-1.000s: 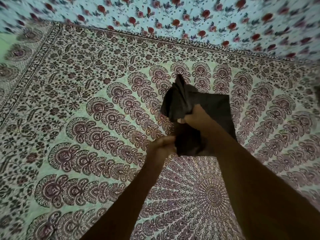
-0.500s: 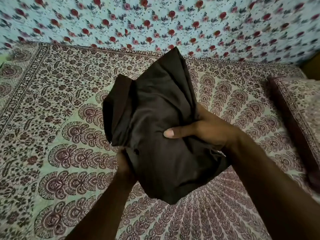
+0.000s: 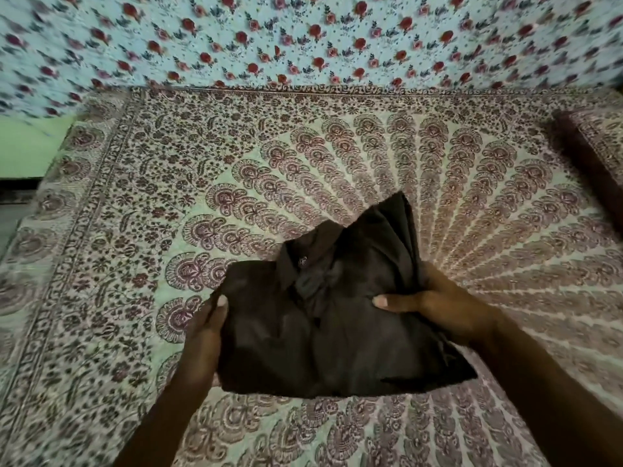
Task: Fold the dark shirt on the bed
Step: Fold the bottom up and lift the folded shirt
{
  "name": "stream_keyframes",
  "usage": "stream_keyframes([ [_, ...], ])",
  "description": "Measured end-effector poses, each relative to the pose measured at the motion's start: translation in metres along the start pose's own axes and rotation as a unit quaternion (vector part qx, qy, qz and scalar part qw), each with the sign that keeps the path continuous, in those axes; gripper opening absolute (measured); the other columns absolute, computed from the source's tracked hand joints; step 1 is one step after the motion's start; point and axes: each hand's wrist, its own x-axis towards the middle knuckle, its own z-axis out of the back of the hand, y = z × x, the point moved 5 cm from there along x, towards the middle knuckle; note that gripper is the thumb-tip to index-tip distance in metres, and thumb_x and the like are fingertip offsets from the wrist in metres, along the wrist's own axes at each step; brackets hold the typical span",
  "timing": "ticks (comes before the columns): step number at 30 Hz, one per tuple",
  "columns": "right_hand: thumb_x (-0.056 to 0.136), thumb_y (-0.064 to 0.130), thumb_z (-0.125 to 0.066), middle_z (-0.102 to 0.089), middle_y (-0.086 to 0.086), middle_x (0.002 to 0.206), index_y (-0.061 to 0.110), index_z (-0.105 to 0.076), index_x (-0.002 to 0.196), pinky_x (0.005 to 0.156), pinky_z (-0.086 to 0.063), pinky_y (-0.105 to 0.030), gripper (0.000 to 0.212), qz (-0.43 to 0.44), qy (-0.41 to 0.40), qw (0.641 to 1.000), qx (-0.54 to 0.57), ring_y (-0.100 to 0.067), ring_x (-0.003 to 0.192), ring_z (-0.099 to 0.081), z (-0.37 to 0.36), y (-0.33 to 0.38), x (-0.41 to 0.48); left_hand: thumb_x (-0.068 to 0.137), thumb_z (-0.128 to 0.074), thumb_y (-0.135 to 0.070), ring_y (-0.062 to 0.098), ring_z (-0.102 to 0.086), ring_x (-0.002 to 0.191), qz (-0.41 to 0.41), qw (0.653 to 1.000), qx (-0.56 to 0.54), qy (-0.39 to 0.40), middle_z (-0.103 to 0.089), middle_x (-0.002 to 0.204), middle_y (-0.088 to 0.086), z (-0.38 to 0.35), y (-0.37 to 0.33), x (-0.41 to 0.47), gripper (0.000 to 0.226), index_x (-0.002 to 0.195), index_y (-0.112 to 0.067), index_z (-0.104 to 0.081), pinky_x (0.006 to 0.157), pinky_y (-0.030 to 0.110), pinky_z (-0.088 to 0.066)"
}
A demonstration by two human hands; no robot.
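Note:
The dark shirt is a crumpled dark brown bundle held above the bed, its collar and a button facing up. My left hand grips its left edge with the thumb on top. On the right side, my right hand clamps the cloth with the thumb pressed across the front. A peak of fabric sticks up at the top right of the bundle. The fingers of both hands are hidden under the shirt.
The bed wears a patterned mandala bedspread with a floral border. A pillow in matching cloth lies at the right edge. A flower-print cloth hangs behind the bed. The bed's left edge drops to a green wall.
The shirt came up from the bed a second ago, then dropped lower and spread wider between my hands. My left hand shifted from beneath the bundle to its left edge.

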Motion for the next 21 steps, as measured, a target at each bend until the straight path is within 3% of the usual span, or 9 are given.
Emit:
stream_keyframes([
  [3,0.086,-0.009,-0.073,-0.078,-0.013,0.116,0.005,-0.071,0.120,0.079,-0.064,-0.036,0.036,-0.031,-0.007,0.999,0.023,-0.032,0.104,-0.076,-0.042,-0.040,-0.010,0.107,-0.054,-0.029,0.021,-0.068,0.102,-0.067,0.993,0.101,-0.011,-0.073,0.109,0.004,0.051,0.004,-0.011,0.022,0.115,-0.017,-0.070,0.096,0.036,-0.051],
  [5,0.086,-0.007,-0.074,-0.077,-0.012,0.118,0.007,-0.070,0.123,0.082,-0.064,-0.040,0.040,-0.040,-0.013,0.998,0.048,-0.034,0.107,-0.075,-0.070,-0.063,-0.016,0.107,-0.056,-0.025,0.023,-0.069,0.089,-0.132,0.974,0.184,-0.032,-0.074,0.092,0.010,0.086,0.008,-0.021,0.024,0.092,-0.014,-0.071,0.083,0.036,-0.050],
  [9,0.089,0.003,-0.076,-0.076,-0.008,0.123,0.018,-0.067,0.130,0.093,-0.061,-0.048,0.045,-0.037,-0.033,0.995,0.085,-0.031,0.110,-0.074,-0.132,-0.095,-0.036,0.107,-0.056,-0.018,0.000,-0.058,0.062,-0.206,0.943,0.254,-0.068,-0.063,0.062,-0.015,0.152,0.008,-0.059,0.038,0.069,-0.016,-0.055,0.062,0.016,-0.042],
  [11,0.090,0.005,-0.075,-0.077,-0.006,0.122,0.019,-0.069,0.128,0.094,-0.059,-0.048,0.041,-0.040,-0.037,0.994,0.100,-0.030,0.109,-0.075,-0.169,-0.113,-0.045,0.107,-0.057,-0.028,0.006,-0.067,0.086,-0.228,0.930,0.275,-0.086,-0.069,0.086,-0.017,0.194,0.016,-0.074,0.020,0.095,-0.015,-0.066,0.079,0.022,-0.049],
  [13,0.089,0.007,-0.075,-0.077,-0.005,0.120,0.020,-0.070,0.127,0.095,-0.058,-0.048,0.040,-0.047,-0.046,0.991,0.112,-0.029,0.108,-0.075,-0.199,-0.132,-0.050,0.105,-0.058,-0.033,0.006,-0.066,0.113,-0.227,0.940,0.240,-0.088,-0.066,0.125,-0.023,0.230,0.024,-0.084,0.032,0.136,-0.025,-0.056,0.096,0.026,-0.052],
  [14,0.088,0.008,-0.075,-0.077,-0.006,0.120,0.020,-0.071,0.126,0.095,-0.057,-0.048,0.040,-0.054,-0.054,0.990,0.118,-0.030,0.107,-0.075,-0.214,-0.142,-0.050,0.106,-0.058,-0.029,0.002,-0.065,0.113,-0.224,0.946,0.218,-0.083,-0.061,0.128,-0.035,0.247,0.029,-0.089,0.038,0.142,-0.030,-0.048,0.096,0.024,-0.053],
  [17,0.088,0.007,-0.075,-0.078,-0.009,0.116,0.017,-0.072,0.121,0.092,-0.058,-0.045,0.035,-0.072,-0.064,0.986,0.138,-0.031,0.103,-0.076,-0.259,-0.171,-0.046,0.104,-0.049,-0.029,0.002,-0.067,0.104,-0.263,0.914,0.297,-0.081,-0.066,0.113,-0.034,0.294,0.037,-0.100,0.019,0.119,-0.036,-0.059,0.090,0.023,-0.051],
  [19,0.089,0.008,-0.074,-0.079,-0.007,0.115,0.018,-0.073,0.119,0.085,-0.063,-0.042,0.032,-0.078,-0.060,0.986,0.134,-0.029,0.102,-0.077,-0.288,-0.187,-0.039,0.100,-0.047,-0.024,-0.008,-0.065,0.106,-0.243,0.911,0.328,-0.061,-0.070,0.112,-0.027,0.327,0.052,-0.097,0.027,0.106,-0.038,-0.069,0.095,0.017,-0.049],
  [21,0.090,0.007,-0.072,-0.079,-0.005,0.115,0.019,-0.072,0.120,0.078,-0.065,-0.037,0.032,-0.078,-0.055,0.986,0.136,-0.028,0.101,-0.077,-0.317,-0.203,-0.032,0.095,-0.052,-0.023,-0.017,-0.059,0.112,-0.209,0.920,0.330,-0.024,-0.070,0.121,-0.025,0.357,0.063,-0.091,0.030,0.116,-0.037,-0.068,0.098,0.009,-0.045],
])
